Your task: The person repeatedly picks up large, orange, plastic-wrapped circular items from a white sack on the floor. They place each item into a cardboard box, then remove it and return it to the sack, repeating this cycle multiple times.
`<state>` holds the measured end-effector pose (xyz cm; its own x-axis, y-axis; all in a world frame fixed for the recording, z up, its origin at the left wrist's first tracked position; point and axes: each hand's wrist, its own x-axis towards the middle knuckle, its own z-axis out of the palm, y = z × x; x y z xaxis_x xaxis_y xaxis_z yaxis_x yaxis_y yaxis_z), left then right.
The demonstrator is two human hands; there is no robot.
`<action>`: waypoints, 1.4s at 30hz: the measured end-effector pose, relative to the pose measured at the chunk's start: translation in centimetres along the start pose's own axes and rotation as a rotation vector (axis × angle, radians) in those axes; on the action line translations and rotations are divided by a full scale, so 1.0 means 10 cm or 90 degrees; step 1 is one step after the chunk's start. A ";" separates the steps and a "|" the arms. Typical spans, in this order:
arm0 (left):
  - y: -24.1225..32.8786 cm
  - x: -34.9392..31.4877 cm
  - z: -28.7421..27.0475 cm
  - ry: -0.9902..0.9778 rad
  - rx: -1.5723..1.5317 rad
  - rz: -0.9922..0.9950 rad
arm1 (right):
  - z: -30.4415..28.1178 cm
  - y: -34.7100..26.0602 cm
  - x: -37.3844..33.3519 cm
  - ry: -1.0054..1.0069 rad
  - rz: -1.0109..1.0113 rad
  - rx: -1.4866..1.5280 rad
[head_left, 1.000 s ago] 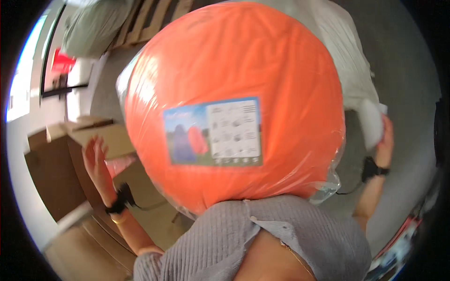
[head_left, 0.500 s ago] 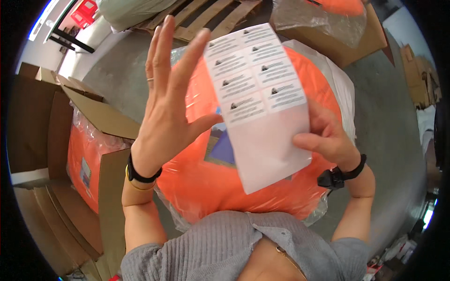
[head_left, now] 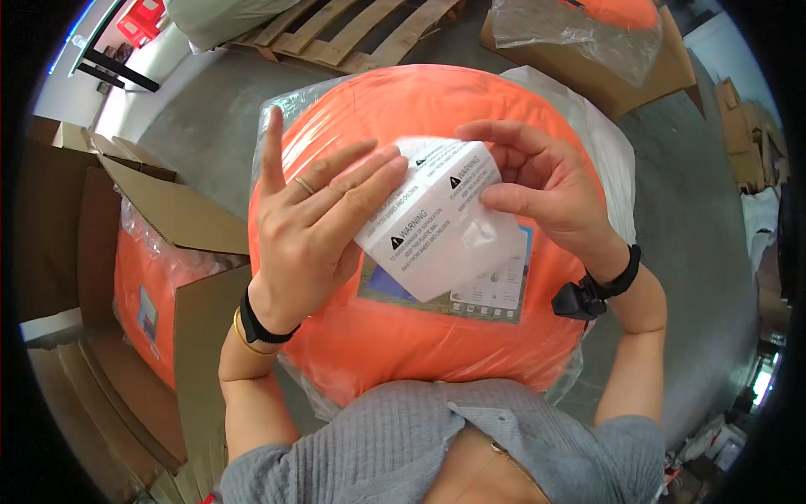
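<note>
Fingers (head_left: pixel 361 194) of left hand (head_left: pixel 302 244) splayed across label sheet (head_left: pixel 452 227); right hand (head_left: pixel 561 189) half-curled at its edge — both grips unclear.

Label sheet (head_left: pixel 437 210): white, black print in repeating blocks, black triangles. Bundle (head_left: pixel 437 353): bright orange. Picture card (head_left: pixel 508 281): purple, green, blue, white panel. Shirt (head_left: pixel 369 437): grey, ribbed. Wristbands (head_left: pixel 579 301): black. Box (head_left: pixel 201 336): brown. Floor (head_left: pixel 680 210): grey.
</note>
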<state>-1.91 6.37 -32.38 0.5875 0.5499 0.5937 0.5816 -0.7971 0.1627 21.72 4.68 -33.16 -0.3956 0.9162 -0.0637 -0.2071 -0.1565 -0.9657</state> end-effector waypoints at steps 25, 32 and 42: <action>0.04 -0.15 0.05 -0.416 -0.273 -0.012 | -0.20 0.42 0.38 0.080 0.132 -0.055; 0.07 -0.08 -0.04 -0.433 -0.204 -0.162 | -0.12 0.47 0.53 0.008 0.163 -0.091; -0.21 -0.18 0.32 -0.455 -0.207 -0.053 | -0.20 0.56 0.57 0.004 0.194 -0.099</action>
<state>-2.39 7.82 -36.27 0.8323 0.5507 -0.0630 0.5109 -0.7181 0.4726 20.13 9.79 -39.42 -0.4129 0.8380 -0.3568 0.0585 -0.3665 -0.9286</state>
